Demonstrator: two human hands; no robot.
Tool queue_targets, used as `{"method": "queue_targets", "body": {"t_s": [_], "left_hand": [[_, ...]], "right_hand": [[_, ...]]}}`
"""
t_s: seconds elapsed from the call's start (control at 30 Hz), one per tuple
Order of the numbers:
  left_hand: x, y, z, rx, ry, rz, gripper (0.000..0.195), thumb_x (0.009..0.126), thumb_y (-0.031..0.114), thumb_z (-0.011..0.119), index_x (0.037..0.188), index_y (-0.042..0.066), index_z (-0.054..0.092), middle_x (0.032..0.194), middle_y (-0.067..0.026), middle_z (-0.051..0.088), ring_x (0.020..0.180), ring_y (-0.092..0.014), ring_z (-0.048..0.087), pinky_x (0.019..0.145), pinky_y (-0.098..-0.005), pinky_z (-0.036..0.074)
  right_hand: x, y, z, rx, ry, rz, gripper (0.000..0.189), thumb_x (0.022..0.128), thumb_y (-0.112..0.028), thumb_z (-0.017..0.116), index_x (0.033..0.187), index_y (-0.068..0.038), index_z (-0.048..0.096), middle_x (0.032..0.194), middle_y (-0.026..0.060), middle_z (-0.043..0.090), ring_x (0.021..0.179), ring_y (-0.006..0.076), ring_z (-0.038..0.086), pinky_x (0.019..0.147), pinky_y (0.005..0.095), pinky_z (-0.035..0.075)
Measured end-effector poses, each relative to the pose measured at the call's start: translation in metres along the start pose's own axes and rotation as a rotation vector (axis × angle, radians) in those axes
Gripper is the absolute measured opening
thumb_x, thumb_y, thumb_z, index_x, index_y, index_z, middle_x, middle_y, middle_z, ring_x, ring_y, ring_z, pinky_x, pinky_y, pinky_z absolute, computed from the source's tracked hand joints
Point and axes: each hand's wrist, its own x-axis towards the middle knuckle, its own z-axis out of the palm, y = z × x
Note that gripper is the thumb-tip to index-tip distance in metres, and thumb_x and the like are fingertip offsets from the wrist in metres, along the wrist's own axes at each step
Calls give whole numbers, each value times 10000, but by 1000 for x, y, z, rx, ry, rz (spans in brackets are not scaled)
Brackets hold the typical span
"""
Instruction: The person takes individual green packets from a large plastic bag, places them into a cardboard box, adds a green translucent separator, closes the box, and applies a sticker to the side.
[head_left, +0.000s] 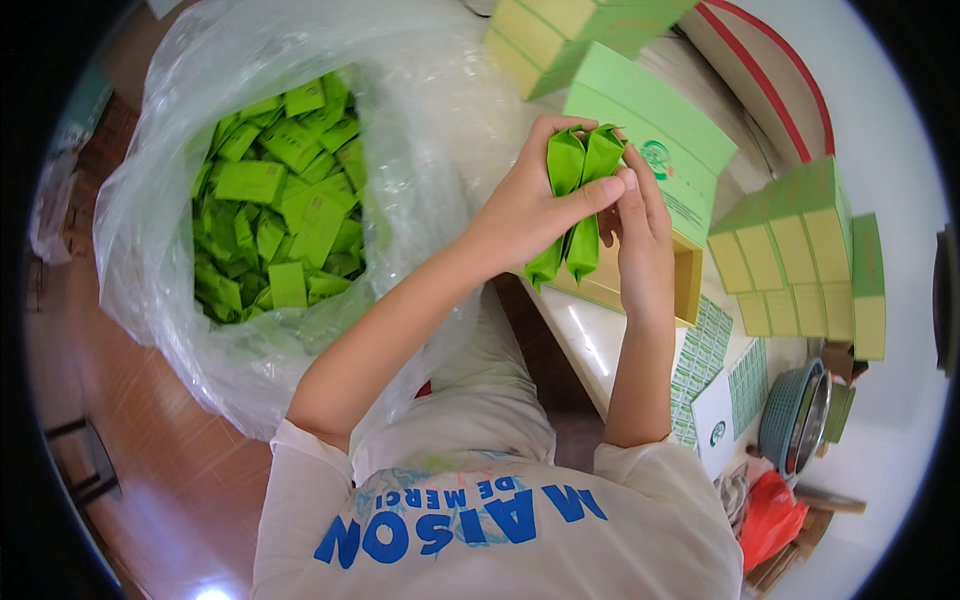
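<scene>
Two shiny green foil sachets (583, 161) stand side by side between my hands, above an open gift box. My left hand (536, 184) wraps them from the left, its thumb lying across their front. From the right, my right hand (639, 217) grips the same sachets, with fingertips at their edge; some of its fingers are hidden. Under them, the light green lid (652, 112) of the box is raised, and its yellow tray (686, 289) shows partly behind my right hand. To the left, a large clear plastic bag (420, 135) holds a heap of similar green sachets (251, 182).
Green-and-yellow boxes are stacked at the back (551, 37) and at the right (787, 247). Label sheets (701, 352) and a white printed card (716, 420) lie on the table (581, 337). Beyond them are a blue plastic basket (784, 420) and a red plastic bag (772, 517).
</scene>
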Motion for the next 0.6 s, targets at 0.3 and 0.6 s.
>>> {"method": "queue_targets", "body": {"t_s": [0.3,0.6], "left_hand": [[31,-27,4,-318,-159,-320,493,945,329,585,1312,45,420,1146,-94,598,1002,-163,595,832,-313,508],[18,-45,17,528,35,-4,422,972,341,514,1249,29,450,1199,-154,486,1153,-277,443,1014,-371,342]], "right_hand": [[13,19,-36,-4,-7,36,480,1009,-289,490,1446,-106,415,897,10,563,649,58,484,545,199,375],[8,51,-34,26,-7,130,479,995,-290,516,1414,-70,440,838,-10,524,640,58,466,554,209,386]]}}
